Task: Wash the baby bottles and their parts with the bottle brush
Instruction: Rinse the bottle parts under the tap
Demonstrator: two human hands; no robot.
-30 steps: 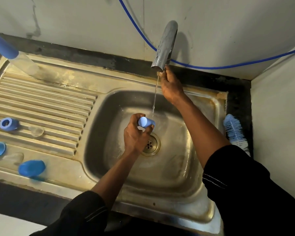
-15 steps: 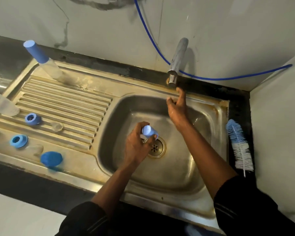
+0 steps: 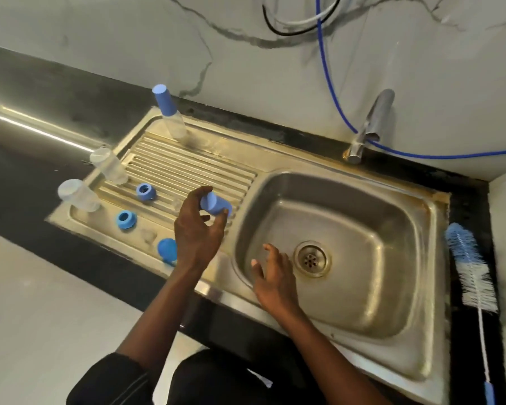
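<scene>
**Over the steel drainboard (image 3: 193,168): a blue cap (image 3: 215,204) held in the left hand (image 3: 197,232)**

A steel sink sat in a black counter under a marbled wall. Its ribbed drainboard was on the left and its basin (image 3: 392,302) on the right, with the tap (image 3: 373,121) behind. No water showed at the spout.

The left hand hovered above the right end of the drainboard, just short of the basin's rim. Its thumb and fingertips were curled round the blue cap, pinching it from below and from the side. The cap's long axis lay close to level and ran across the view towards the basin. Which end was the open one could not be told. The ribs were directly beneath it, so setting it down looked like a short drop for that hand alone.

The right hand (image 3: 270,270) hung over the near left part of the basin, beside the drain (image 3: 312,258). Its fingers were spread and loose and held nothing.

Other parts were already on the drainboard:
- two blue rings (image 3: 145,192) (image 3: 125,220)
- a second cap (image 3: 167,249), partly hidden behind the left wrist
- two clear bottles (image 3: 108,166) (image 3: 76,195) standing at the left edge
- a capped bottle (image 3: 170,115) upright at the back

The bottle brush (image 3: 471,270) lay on the counter on the far side of the basin, with its handle towards the viewer. It was well apart from both hands, though the free right hand was the nearer. Judged from that, the right hand was better placed to fetch the brush, while the left would put the cap among the parts.
</scene>
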